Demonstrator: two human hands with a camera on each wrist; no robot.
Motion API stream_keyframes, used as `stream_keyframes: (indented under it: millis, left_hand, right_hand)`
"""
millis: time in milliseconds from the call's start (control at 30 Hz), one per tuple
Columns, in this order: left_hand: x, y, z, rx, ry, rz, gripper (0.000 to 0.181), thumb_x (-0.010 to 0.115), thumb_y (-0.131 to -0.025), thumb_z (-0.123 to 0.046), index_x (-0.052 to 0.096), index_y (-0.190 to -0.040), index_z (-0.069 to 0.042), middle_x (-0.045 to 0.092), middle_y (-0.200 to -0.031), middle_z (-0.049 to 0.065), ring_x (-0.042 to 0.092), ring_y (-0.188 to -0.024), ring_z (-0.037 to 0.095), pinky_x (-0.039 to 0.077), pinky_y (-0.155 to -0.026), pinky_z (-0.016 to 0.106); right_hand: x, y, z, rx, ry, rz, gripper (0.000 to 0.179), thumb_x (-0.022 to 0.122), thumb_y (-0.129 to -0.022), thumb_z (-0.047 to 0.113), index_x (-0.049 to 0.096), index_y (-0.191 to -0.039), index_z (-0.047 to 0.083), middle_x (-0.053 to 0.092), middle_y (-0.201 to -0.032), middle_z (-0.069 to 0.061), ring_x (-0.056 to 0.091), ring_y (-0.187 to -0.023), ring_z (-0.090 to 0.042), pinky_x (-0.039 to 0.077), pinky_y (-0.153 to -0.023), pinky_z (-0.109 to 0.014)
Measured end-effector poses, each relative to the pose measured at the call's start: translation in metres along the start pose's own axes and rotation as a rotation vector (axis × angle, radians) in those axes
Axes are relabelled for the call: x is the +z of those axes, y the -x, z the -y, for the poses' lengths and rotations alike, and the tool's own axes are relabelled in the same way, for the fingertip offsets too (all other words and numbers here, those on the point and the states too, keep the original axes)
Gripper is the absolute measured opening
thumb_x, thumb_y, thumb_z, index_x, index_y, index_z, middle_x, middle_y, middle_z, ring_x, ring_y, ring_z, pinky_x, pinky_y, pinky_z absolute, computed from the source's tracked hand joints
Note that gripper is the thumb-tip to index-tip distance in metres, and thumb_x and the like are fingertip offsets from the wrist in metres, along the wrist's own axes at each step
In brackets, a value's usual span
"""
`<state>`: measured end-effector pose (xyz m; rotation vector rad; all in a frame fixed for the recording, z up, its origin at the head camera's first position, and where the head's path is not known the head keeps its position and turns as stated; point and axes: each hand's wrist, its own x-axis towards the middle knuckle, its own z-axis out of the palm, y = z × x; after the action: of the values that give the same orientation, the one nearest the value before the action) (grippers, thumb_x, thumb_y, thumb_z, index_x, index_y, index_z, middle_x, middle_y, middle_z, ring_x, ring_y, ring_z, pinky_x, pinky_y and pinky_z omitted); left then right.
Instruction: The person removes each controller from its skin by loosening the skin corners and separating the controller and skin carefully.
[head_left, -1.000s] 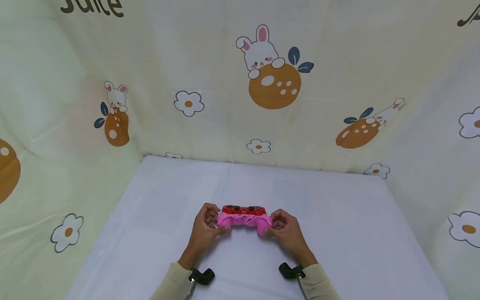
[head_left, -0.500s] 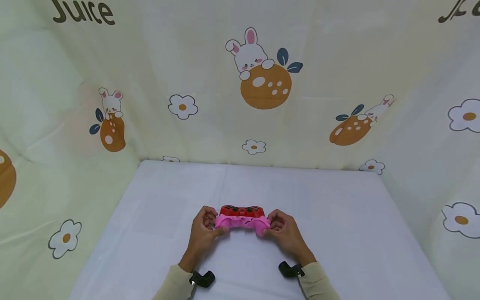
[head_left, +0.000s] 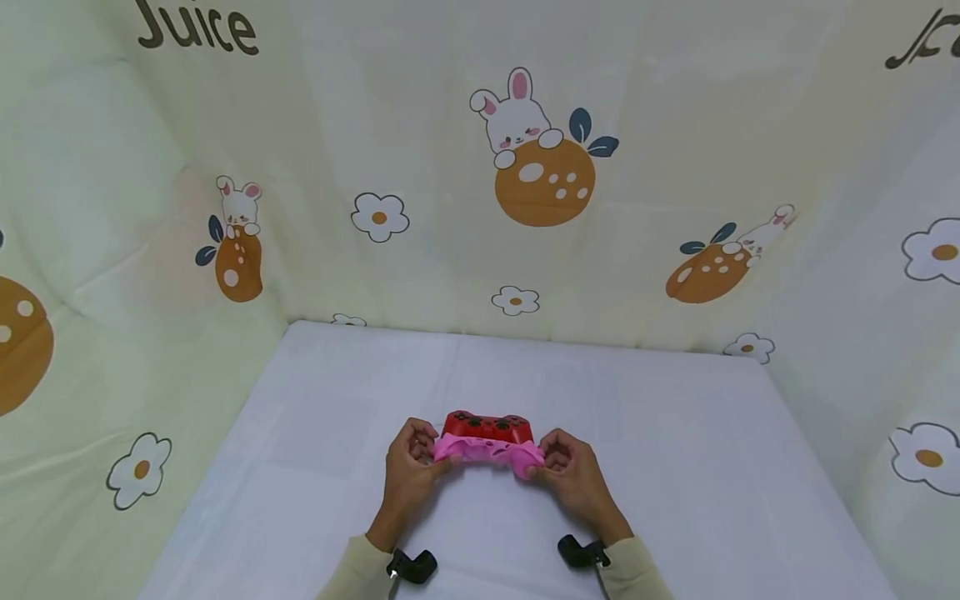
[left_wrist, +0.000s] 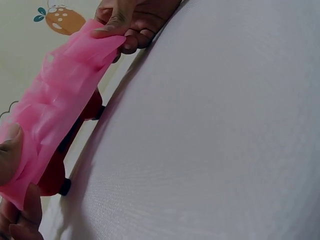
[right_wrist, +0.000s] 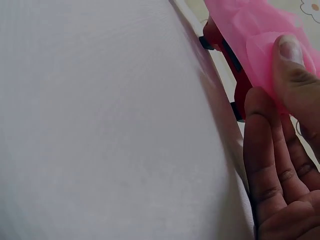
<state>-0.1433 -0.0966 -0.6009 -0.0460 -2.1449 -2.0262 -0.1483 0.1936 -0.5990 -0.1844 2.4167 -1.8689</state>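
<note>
A red game controller (head_left: 489, 427) with dark buttons shows at the middle front of the table in the head view. Its near side and grips are covered by a soft pink silicone sleeve (head_left: 480, 451), which looks wrinkled and stretched. My left hand (head_left: 408, 462) pinches the sleeve's left end between thumb and fingers. At the other end, my right hand (head_left: 572, 471) pinches it the same way, its thumb flat on the pink in the right wrist view. From the left wrist view, the controller's red body (left_wrist: 52, 177) peeks out past the sleeve's edge (left_wrist: 55, 100).
The table (head_left: 637, 433) is covered with a white cloth. Behind it and at the sides hangs a pale curtain (head_left: 420, 125) printed with rabbits, oranges and flowers. A black wrist camera (head_left: 412, 567) sits on the left cuff, another camera (head_left: 581, 552) on the right.
The pink sleeve has slid toward me off the controller, so more of the red body shows. Both hands have drawn slightly nearer, still pinching the sleeve's ends.
</note>
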Motion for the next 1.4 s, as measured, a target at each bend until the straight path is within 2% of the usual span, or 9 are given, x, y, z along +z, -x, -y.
stream_keyframes:
  millis: [200,367,467,633,800,967,1200,1300,1400]
  left_hand:
    - [0.001,0.003,0.003,0.012,-0.046,-0.027,0.049,0.097,-0.072,-0.002,0.063,-0.107,-0.007,0.063,-0.086,0.009,0.058,-0.073,0.011,0.048,-0.063,0.018]
    - [0.005,0.007,0.002,0.030,-0.128,0.009,0.047,0.096,-0.075,-0.004,0.063,-0.106,-0.013,0.064,-0.085,0.005,0.061,-0.076,0.015,0.048,-0.065,0.019]
    - [0.006,0.009,0.001,0.024,-0.185,0.035,0.046,0.095,-0.077,-0.007,0.061,-0.107,-0.017,0.064,-0.086,0.001,0.061,-0.078,0.015,0.048,-0.066,0.020]
    - [0.001,0.014,0.000,0.031,-0.254,0.106,0.050,0.095,-0.076,-0.009,0.062,-0.112,-0.019,0.065,-0.091,-0.002,0.062,-0.083,0.014,0.051,-0.066,0.020]
    - [-0.006,0.020,-0.004,0.076,-0.323,0.155,0.056,0.095,-0.074,-0.007,0.062,-0.116,-0.021,0.065,-0.096,-0.006,0.062,-0.084,0.010,0.052,-0.067,0.021]
    - [-0.013,0.027,-0.013,0.110,-0.358,0.152,0.057,0.089,-0.075,-0.001,0.063,-0.120,-0.022,0.067,-0.103,-0.004,0.064,-0.085,0.012,0.054,-0.067,0.024]
    - [-0.021,0.029,-0.013,0.036,-0.285,0.150,0.054,0.090,-0.078,0.000,0.064,-0.120,-0.020,0.071,-0.102,0.002,0.071,-0.086,0.020,0.057,-0.067,0.025]
    - [-0.022,0.027,-0.009,0.026,-0.273,0.137,0.050,0.089,-0.080,0.001,0.065,-0.119,-0.017,0.073,-0.099,0.002,0.072,-0.086,0.020,0.057,-0.067,0.024]
    - [-0.021,0.025,-0.007,0.022,-0.292,0.125,0.048,0.089,-0.081,0.000,0.065,-0.118,-0.018,0.073,-0.101,0.000,0.071,-0.088,0.017,0.058,-0.068,0.023]
  right_hand:
    - [0.007,0.003,-0.001,0.004,0.011,-0.032,0.037,0.094,-0.078,0.015,0.064,-0.099,0.008,0.070,-0.081,-0.004,0.061,-0.068,-0.007,0.052,-0.061,-0.021]
    - [0.015,0.003,0.000,-0.012,0.075,-0.058,0.029,0.093,-0.079,0.009,0.068,-0.093,0.013,0.066,-0.077,-0.002,0.057,-0.067,-0.008,0.048,-0.060,-0.021]
    - [0.018,0.005,0.001,-0.019,0.106,-0.046,0.029,0.094,-0.080,0.013,0.068,-0.093,0.015,0.065,-0.079,-0.003,0.057,-0.068,-0.011,0.048,-0.060,-0.021]
    - [0.016,0.010,0.006,0.034,0.180,0.018,0.035,0.093,-0.081,0.015,0.069,-0.105,0.020,0.066,-0.088,-0.003,0.060,-0.073,-0.015,0.052,-0.064,-0.023]
    - [0.011,0.016,0.012,0.069,0.225,0.137,0.044,0.094,-0.079,0.016,0.069,-0.115,0.024,0.071,-0.096,-0.002,0.066,-0.070,-0.015,0.055,-0.064,-0.026]
    - [0.005,0.018,0.021,-0.025,0.322,0.240,0.052,0.098,-0.076,0.025,0.068,-0.119,0.025,0.070,-0.097,0.000,0.066,-0.068,-0.011,0.055,-0.066,-0.025]
    - [0.016,0.012,0.053,-0.255,0.458,0.165,0.046,0.096,-0.077,0.020,0.073,-0.116,0.023,0.071,-0.106,0.003,0.062,-0.084,-0.013,0.055,-0.075,-0.027]
    - [0.032,0.005,0.068,-0.280,0.433,0.166,0.033,0.092,-0.083,0.019,0.076,-0.113,0.020,0.075,-0.105,0.004,0.062,-0.085,-0.013,0.054,-0.076,-0.028]
    - [0.050,-0.004,0.075,-0.245,0.419,0.189,0.026,0.088,-0.088,0.018,0.077,-0.111,0.017,0.073,-0.095,0.006,0.061,-0.079,-0.008,0.053,-0.071,-0.025]
